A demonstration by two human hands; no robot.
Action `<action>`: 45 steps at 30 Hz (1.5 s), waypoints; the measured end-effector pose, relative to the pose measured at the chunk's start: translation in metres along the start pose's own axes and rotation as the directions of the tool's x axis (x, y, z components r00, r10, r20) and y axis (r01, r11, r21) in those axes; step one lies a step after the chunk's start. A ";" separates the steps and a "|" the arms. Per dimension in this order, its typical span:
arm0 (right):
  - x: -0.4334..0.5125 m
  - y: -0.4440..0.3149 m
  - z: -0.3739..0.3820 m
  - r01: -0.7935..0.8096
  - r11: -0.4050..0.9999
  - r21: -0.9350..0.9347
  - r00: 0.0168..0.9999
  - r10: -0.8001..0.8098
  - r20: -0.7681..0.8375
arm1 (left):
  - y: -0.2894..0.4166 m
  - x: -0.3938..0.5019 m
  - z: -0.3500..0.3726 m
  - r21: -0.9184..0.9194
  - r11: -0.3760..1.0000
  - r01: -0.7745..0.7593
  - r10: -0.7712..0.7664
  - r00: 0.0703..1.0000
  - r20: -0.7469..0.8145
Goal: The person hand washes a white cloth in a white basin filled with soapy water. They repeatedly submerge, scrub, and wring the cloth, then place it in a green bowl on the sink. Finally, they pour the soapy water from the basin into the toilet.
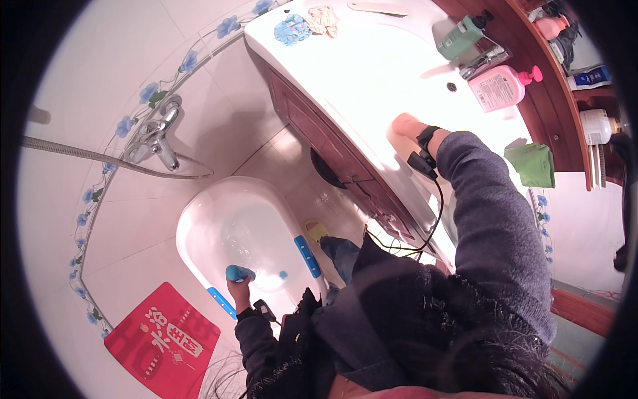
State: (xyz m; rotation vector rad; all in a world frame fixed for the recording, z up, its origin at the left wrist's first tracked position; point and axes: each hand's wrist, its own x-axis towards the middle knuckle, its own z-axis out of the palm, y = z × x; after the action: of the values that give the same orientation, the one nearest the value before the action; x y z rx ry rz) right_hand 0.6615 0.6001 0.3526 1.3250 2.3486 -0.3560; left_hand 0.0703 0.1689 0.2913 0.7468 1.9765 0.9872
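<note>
My left hand (pixel 241 291) is wrapped around a blue bottle-like container (pixel 239 273) above the inside of a white plastic baby bathtub (pixel 194 219). The tub has blue side grips (pixel 307 257), and a small blue round spot, perhaps a drain plug, shows at its bottom. There is bright glare inside the tub, perhaps on water. My right hand (pixel 406 124) is over the white washbasin counter (pixel 359 75), close to its front part. Strong light washes out the fingers, so whether they hold anything is hidden. A black strap with a small device is on each wrist.
Beside the chrome basin tap (pixel 483 62) stand a green pump bottle (pixel 461 37) and a pink pump bottle (pixel 498 87). Crumpled cloths (pixel 294 30) lie at the counter's far end. A wall-mounted shower mixer (pixel 157 134) with a hose is beyond the tub. A red mat (pixel 164 344) lies left.
</note>
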 end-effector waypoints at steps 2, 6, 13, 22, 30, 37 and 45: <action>-0.012 -0.020 -0.038 -0.045 0.992 -0.114 0.990 0.060 0.127 | 0.000 -0.002 -0.001 0.022 1.000 -0.007 0.007 1.000 -0.014; -0.029 -0.036 -0.069 -0.105 0.929 -0.354 0.906 0.236 0.351 | 0.001 0.002 0.005 0.027 1.000 -0.005 0.005 1.000 -0.010; -0.027 -0.046 -0.068 -0.534 0.844 -0.056 0.815 0.531 0.232 | 0.004 0.006 0.012 -0.015 1.000 -0.017 0.017 1.000 0.019; -0.003 -0.004 -0.070 -0.606 0.788 0.108 0.795 0.601 0.077 | -0.049 0.010 -0.003 -0.155 0.985 -0.074 0.079 0.996 0.027; 0.005 -0.066 -0.202 -0.057 0.928 -0.367 0.901 0.206 0.381 | 0.006 -0.030 -0.018 0.046 0.994 -0.102 0.110 0.962 -0.251; -0.053 -0.216 -0.267 0.123 0.991 -0.053 0.947 -0.133 -0.292 | 0.042 -0.077 -0.058 0.019 0.980 -0.200 0.197 0.938 -0.285; -0.135 -0.510 -0.093 0.100 0.591 0.801 0.891 -0.411 0.193 | 0.046 -0.152 -0.098 0.203 0.871 -0.448 0.484 0.855 -0.187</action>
State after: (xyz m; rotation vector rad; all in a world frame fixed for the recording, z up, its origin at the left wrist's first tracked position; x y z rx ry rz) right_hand 0.2642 0.2757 0.5066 1.0514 2.0936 -1.7317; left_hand 0.0730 0.0393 0.4263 1.2958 2.1364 1.2620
